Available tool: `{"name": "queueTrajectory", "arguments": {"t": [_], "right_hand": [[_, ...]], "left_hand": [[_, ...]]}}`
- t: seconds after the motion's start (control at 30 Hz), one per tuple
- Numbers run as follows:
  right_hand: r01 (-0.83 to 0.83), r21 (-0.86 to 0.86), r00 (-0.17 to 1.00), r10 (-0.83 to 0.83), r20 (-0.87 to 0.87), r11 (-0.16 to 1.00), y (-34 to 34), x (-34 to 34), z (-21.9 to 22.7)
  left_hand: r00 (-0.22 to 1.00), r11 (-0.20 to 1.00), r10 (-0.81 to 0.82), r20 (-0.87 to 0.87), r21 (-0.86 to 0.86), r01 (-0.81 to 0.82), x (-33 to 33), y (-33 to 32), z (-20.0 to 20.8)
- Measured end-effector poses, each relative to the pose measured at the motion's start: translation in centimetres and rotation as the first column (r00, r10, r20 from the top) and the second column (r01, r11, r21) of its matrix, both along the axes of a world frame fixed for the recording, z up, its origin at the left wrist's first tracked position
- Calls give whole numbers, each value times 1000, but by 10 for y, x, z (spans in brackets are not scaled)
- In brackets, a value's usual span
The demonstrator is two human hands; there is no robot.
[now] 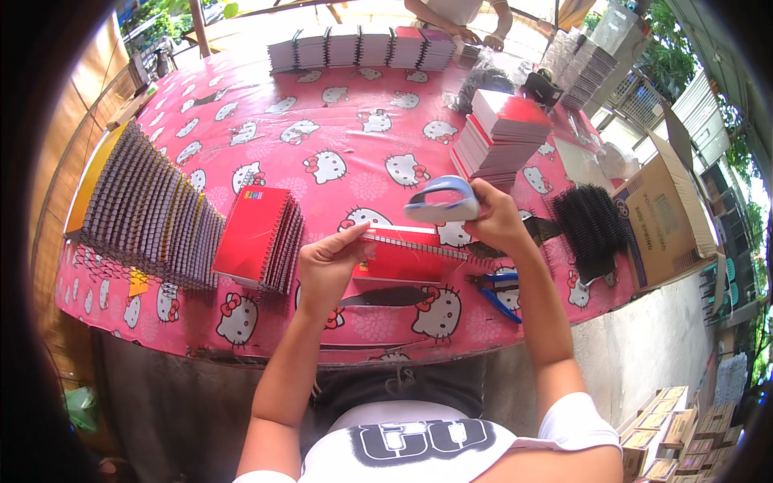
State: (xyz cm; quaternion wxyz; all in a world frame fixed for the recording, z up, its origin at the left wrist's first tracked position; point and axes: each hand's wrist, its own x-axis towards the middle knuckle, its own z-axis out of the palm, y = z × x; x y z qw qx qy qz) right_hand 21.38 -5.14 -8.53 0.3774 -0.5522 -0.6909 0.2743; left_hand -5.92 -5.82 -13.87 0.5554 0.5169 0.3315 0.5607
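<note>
My left hand [330,264] pinches the left end of the punched edge of a red notebook [403,268], which is tilted over the table. A black spiral coil [477,261] runs along that edge and sticks out past its right end. Closed around the side of a blue-and-grey tool with a loop handle [443,207], my right hand [498,219] keeps it above the notebook; its exact kind is unclear. Beneath the notebook lies a dark flat blade-like piece [386,298]. Blue-handled pliers [501,296] rest to its right.
Spiral-bound red notebooks [256,235] and a long row of bound notebooks [153,213] stand left. Red unbound stacks [503,129], black coils [589,229] and a cardboard box [668,213] are right. Across the pink table [274,153], another person's hands [493,40] are near more notebooks.
</note>
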Motion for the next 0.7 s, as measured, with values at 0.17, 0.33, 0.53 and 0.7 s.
{"name": "queueTrajectory", "arguments": {"t": [0.17,0.33,0.53,0.7], "right_hand": [[-25,73,981,10,193,997,10,-17,-4],[-67,7,989,65,134,998,5,-18,3],[372,131,790,-388,476,919,-7,18,-8],[216,350,789,-375,487,911,-39,66,-57]], "left_hand": [[999,999,-29,17,-15,29,0,4,-1],[998,998,-47,37,-43,49,-2,1,1],[996,995,-85,31,-53,87,-5,3,3],[996,978,-84,-8,191,84,10,-3,12]]}}
